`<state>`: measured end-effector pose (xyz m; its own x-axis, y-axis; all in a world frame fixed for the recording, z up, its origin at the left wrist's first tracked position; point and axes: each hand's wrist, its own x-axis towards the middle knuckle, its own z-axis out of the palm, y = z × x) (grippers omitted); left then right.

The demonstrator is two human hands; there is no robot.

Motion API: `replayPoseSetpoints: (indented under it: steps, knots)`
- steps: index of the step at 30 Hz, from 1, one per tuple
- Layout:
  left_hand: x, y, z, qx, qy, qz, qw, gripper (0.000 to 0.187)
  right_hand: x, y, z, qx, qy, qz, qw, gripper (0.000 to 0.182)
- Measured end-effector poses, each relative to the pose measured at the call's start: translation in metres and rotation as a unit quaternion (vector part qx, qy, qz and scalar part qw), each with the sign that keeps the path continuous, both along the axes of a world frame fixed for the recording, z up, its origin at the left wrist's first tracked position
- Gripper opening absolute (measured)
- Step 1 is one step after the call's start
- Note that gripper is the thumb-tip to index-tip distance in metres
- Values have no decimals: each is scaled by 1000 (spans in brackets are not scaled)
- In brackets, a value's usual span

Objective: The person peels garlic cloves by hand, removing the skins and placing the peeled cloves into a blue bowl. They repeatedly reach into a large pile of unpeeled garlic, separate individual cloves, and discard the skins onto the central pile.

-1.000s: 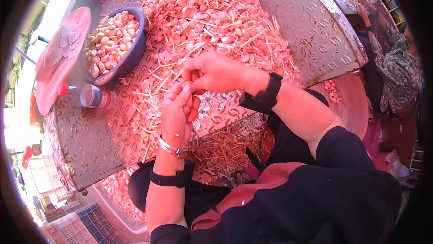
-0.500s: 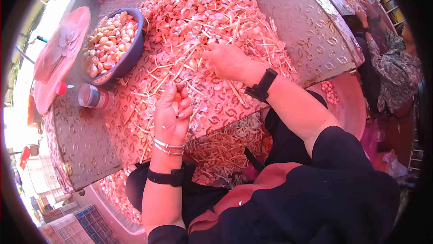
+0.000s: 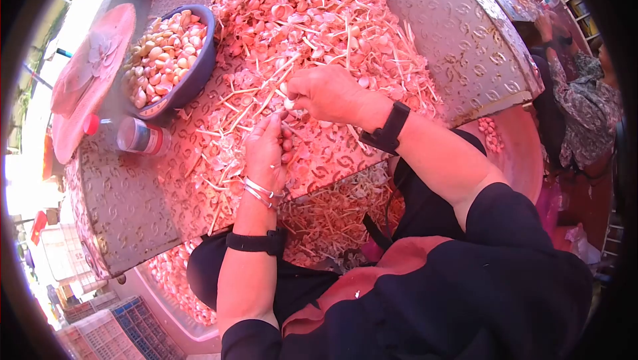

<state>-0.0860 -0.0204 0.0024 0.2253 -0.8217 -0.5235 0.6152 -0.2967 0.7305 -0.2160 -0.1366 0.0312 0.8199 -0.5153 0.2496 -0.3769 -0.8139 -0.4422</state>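
Note:
A heap of garlic cloves, papery skins and dry stalks covers the patterned metal table top. At the near edge of this heap, my right hand pinches a pale garlic clove between thumb and fingertips. Just below and left of it is my left hand, its fingers curled in and its thumb pointing up towards the clove. What lies inside the left fingers is hidden. To the left, a blue bowl holds many cloves.
Left of the bowl are a pink hat and a clear jar on its side. Below the table are a tub of cloves, a pile of stalks and plastic crates. Another person sits at the right.
My left hand has risen and moved right, close to my right hand. My right hand has shifted slightly left, and a pale clove now shows at its fingertips.

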Motion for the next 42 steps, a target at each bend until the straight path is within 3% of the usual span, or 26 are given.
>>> replayPoseSetpoints:
  steps: [4,6,7,9,10,12,13,15,18,21,31,33,34,35,37,38,40,42]
  knots:
    - [-1,-1,3,-11,61,25,998,14,7,13,10,-37,-51,85,994,15]
    - [2,0,-2,-54,24,8,998,13,11,17,4,109,-105,75,986,17]
    - [3,0,-1,-53,24,8,998,13,13,18,2,109,-105,74,986,17]
    - [3,0,1,-38,-2,16,999,11,15,19,-1,280,-103,9,954,22]
    - [3,-1,1,-38,-2,15,999,11,16,20,-2,280,-103,8,954,22]
    - [2,-1,1,-42,-13,46,998,9,18,22,-2,487,-120,-63,863,28]
    - [2,-1,1,-41,-12,45,998,9,17,22,-2,487,-120,-64,863,28]
    - [1,-2,4,-47,-32,52,997,10,15,21,3,634,-128,-74,759,30]
    - [-1,-4,11,-67,-87,52,993,10,10,10,11,675,-125,-42,726,32]
    - [-1,-3,9,-88,-153,21,984,11,9,6,10,665,-124,-34,736,30]
    - [-5,0,12,-137,-160,21,977,17,15,18,4,626,-179,-71,756,14]
    - [-6,-2,4,-224,-376,41,898,19,15,21,-2,645,-183,-79,737,13]
    - [-6,-2,4,-224,-377,40,898,19,15,23,-5,664,-187,-88,718,12]
    - [-8,-1,4,-195,-305,64,930,19,16,26,-8,665,-187,-88,718,12]
    - [-8,-1,16,-114,-113,113,981,15,18,32,-4,712,-241,-93,653,11]
    - [-4,-1,14,-113,-113,112,981,15,18,33,-1,712,-241,-94,653,11]
    - [9,-2,10,-134,70,108,983,10,19,33,9,744,-263,-49,613,9]
    - [9,0,12,-136,86,85,983,10,17,27,10,731,-247,-60,633,10]
